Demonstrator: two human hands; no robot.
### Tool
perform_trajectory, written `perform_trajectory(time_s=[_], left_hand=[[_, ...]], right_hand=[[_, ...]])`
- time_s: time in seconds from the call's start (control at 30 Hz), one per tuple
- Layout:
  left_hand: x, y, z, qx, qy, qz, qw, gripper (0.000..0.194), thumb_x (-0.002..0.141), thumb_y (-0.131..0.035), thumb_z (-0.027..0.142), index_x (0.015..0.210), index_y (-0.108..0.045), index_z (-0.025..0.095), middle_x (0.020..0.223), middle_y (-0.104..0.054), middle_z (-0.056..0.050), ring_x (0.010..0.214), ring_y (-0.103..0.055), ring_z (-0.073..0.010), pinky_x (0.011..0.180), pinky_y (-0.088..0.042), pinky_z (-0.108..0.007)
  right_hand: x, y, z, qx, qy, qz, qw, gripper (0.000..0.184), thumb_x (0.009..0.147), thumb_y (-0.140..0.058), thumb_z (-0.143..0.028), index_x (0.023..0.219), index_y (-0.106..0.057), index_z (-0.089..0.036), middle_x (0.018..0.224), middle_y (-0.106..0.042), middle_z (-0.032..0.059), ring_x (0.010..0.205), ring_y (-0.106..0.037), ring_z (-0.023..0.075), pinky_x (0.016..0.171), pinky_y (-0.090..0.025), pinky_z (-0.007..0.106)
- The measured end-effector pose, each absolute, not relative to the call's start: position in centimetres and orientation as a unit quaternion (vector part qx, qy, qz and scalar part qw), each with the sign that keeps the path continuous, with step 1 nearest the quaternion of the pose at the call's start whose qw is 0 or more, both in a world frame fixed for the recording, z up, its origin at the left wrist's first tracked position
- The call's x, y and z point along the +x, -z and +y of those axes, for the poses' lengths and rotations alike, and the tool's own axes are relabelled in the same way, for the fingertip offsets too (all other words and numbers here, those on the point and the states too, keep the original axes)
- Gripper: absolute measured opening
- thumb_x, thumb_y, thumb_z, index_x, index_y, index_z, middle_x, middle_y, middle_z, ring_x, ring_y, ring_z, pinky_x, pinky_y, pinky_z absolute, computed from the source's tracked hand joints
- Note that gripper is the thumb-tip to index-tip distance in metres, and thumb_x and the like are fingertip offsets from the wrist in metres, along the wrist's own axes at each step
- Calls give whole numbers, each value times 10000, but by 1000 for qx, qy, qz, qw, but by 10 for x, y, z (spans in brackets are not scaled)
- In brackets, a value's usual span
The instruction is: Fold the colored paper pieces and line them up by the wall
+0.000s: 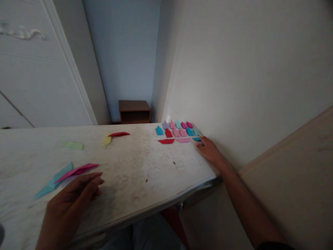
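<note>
Right fingers (205,141) touch a blue paper boat (195,139), perhaps steadying it; left fingers (90,178) curl beside a magenta boat (80,169), both grips unclear.

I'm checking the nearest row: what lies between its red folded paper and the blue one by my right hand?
In the head view, a pink folded paper lies between the red paper and the blue paper.
</note>
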State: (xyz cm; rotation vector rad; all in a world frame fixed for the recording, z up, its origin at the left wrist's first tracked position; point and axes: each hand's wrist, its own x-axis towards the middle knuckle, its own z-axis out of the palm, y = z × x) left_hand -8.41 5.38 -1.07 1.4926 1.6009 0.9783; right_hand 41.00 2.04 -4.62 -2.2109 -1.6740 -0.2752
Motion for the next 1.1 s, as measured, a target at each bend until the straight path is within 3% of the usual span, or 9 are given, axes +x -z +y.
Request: perform_trajectory(time_s=[0.2,0.4,0.73,1.1], left_hand=[[-87,14,53,593,-366,614,370,558,642,-610,672,956,-702,220,832,-746,-18,749,-697,-216,722,-553,-273],[-90,18,54,599,-366,617,357,552,671,-599,669,971,-702,217,832,-748,-14,732,-697,-204,705,-555,-258],[-81,10,54,574,-387,627,358,559,572,-597,685,871,-718,229,790,-748,-15,666,-698,-206,654,-571,-273],[-85,19,56,580,-392,617,360,499,613,-611,668,889,-717,266,846,-756,9,674,-701,-202,669,-568,-279]], right_hand=[[410,53,31,-785,90,-597,136,495,961,-387,-363,1290,-584,-50,1333,-570,225,1268,-518,309,1081,-379,454],[408,51,31,-783,99,-597,144,464,968,-382,-370,1269,-613,-102,1309,-597,199,1245,-539,305,1059,-399,464],[392,58,18,-778,151,-583,179,499,958,-393,-425,1285,-584,-99,1357,-545,204,1299,-474,321,1077,-385,484],[373,57,3,-814,160,-552,87,498,974,-361,-437,1278,-571,-103,1344,-542,220,1282,-475,336,1039,-406,489]])
